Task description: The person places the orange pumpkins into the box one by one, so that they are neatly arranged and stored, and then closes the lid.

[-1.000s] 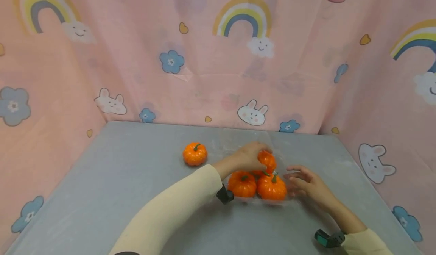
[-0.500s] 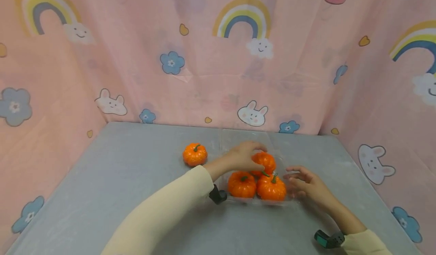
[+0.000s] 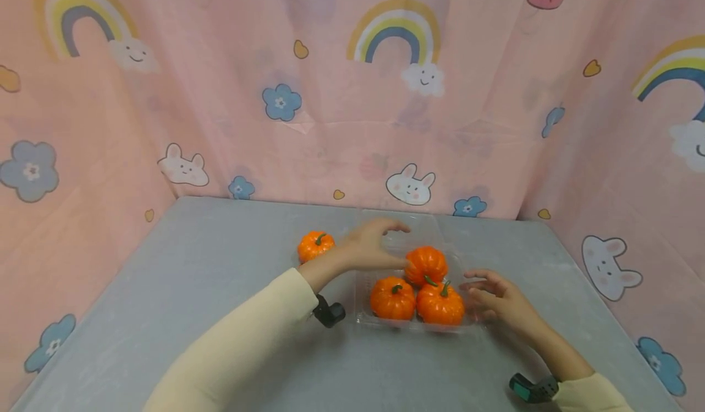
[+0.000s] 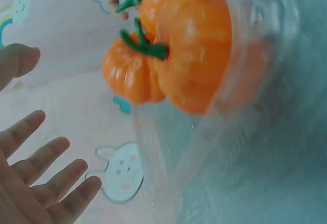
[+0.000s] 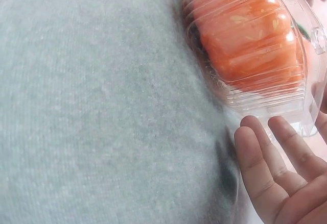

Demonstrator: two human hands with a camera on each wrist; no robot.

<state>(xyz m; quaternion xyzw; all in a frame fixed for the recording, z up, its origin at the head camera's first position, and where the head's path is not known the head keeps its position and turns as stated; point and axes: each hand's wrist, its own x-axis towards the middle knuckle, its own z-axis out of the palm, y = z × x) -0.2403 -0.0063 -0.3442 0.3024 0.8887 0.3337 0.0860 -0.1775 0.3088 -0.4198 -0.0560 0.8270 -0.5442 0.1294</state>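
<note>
Three small orange toy pumpkins with green stems sit in a clear plastic box [image 3: 362, 308]. One pumpkin [image 3: 426, 265] is at the back; a front left pumpkin [image 3: 391, 302] and a front right pumpkin [image 3: 440, 305] are near the front wall. My left hand [image 3: 366, 247] is above the box's left side, beside the back pumpkin; in the left wrist view its fingers [image 4: 53, 183] are spread and hold nothing. At the box's right end is my right hand [image 3: 503, 302], fingers extended; in the right wrist view its fingertips [image 5: 248, 137] lie close against the clear wall.
Another orange pumpkin [image 3: 314, 244] lies on the grey tabletop [image 3: 237, 247] left of the box, partly hidden by my left forearm. The box's clear lid [image 3: 421, 225] lies open behind it. A pink patterned curtain [image 3: 330, 142] encloses the back and sides.
My left hand has let go of the back pumpkin and moved left, its fingers opening wider. That pumpkin has settled slightly left in the box. My right hand has stayed in place.
</note>
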